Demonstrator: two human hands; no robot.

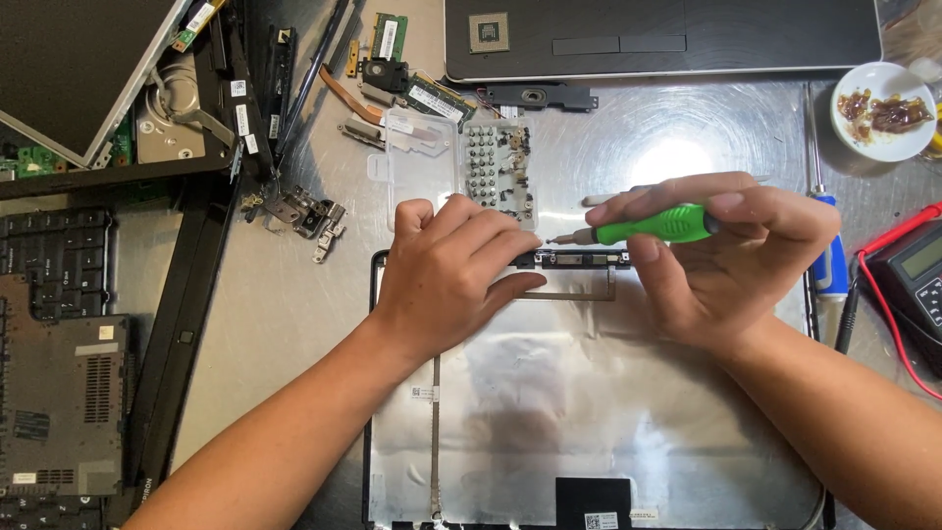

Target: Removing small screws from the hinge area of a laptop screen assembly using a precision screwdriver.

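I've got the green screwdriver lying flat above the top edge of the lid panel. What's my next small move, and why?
Probably tip the green screwdriver upright and bring its tip down onto the small black strip at the panel's top edge. In the right hand it lies nearly level, tip pointing left just above the strip, while the left hand presses beside it. Any screw there is too small to make out.

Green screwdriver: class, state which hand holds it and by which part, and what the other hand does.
The right hand holds the green screwdriver by its handle. The left hand holds nothing; it rests on the laptop lid.
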